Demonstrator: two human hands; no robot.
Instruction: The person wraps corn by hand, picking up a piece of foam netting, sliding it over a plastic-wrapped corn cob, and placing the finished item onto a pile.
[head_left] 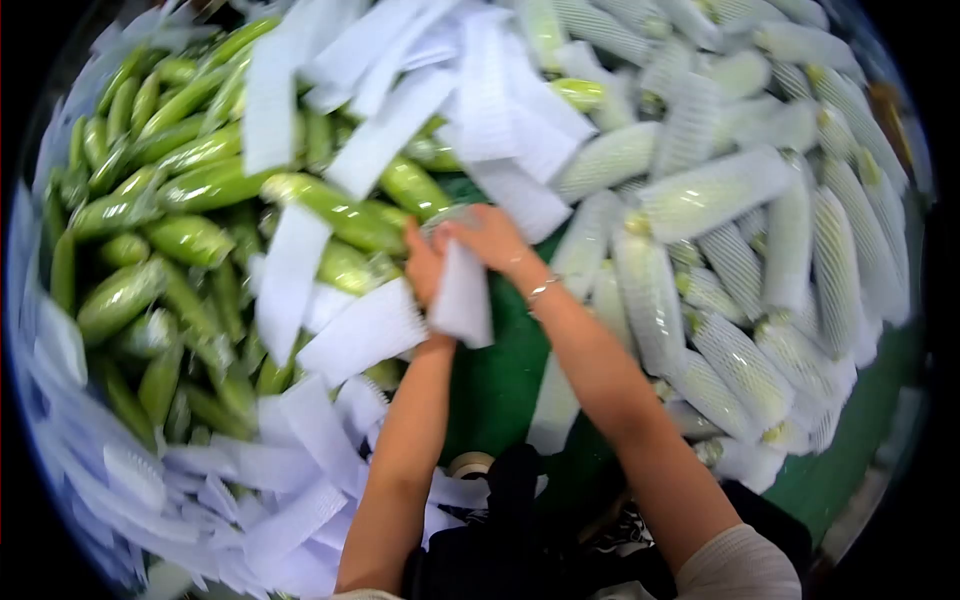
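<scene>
Near the middle of the head view, my left hand (424, 262) and my right hand (487, 238) are close together with bent fingers. A white foam net sleeve (462, 295) hangs down between them, gripped at its upper end. Just above the fingers, the wrapped end of something shiny shows; what it is stays unclear. Beside my left hand lies a green plastic-wrapped vegetable (345, 215). Another wrapped green one (413, 188) points toward the fingers from above. A thin bracelet is on my right wrist.
Green wrapped vegetables (195, 240) are heaped at the left, with loose white foam sleeves (300, 510) among and below them. More sleeves (485, 90) lie at the top centre. Sleeved vegetables (715, 195) are piled at the right. Green floor (495, 395) and a shoe show below.
</scene>
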